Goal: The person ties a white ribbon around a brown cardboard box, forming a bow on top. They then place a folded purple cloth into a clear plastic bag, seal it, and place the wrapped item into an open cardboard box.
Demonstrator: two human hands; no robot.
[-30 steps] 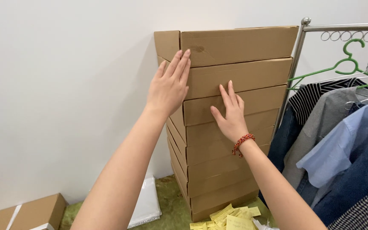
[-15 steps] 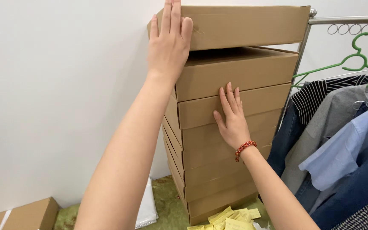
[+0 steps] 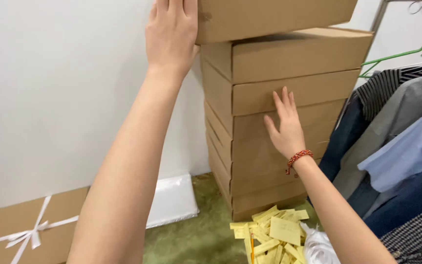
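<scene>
Roughly eight stacked boxes (image 3: pixel 289 98), two hands.

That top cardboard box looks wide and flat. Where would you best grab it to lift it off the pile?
Probably by its two short ends, one hand on each, coming from the sides. The top box is wide, shallow and tilted up off the stack, so one flat palm alone may let it tip. The left hand already presses its left end; the right hand rests flat on the stack's front.
</scene>
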